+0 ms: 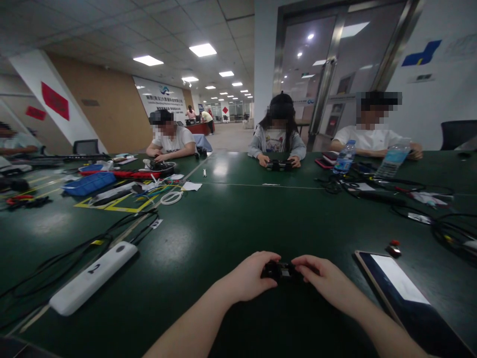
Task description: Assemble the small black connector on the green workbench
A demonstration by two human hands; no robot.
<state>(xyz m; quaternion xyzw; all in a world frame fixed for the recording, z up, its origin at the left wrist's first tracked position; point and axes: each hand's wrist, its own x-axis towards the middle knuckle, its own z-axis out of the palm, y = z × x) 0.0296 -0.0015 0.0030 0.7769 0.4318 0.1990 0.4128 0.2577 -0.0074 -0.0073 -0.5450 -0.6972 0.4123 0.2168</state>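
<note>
My left hand (253, 276) grips the left end of a small black device (283, 271) between thumb and fingers. A pale, shiny patch shows on the device's middle; its exact kind is too small to make out. At its right end, the thumb and fingertips of my right hand (323, 278) are bent together against it. Whether a small part sits between those right fingertips is hidden. Both hands are low over the dark green table (208, 248), near its front edge.
A tablet (406, 293) with a lit screen lies right, beside a small red-topped object (394, 248). At left are a white power strip (95, 277), black cables and a blue tray (89, 184). Several people sit opposite, near water bottles (394, 158); one holds a black device (279, 164).
</note>
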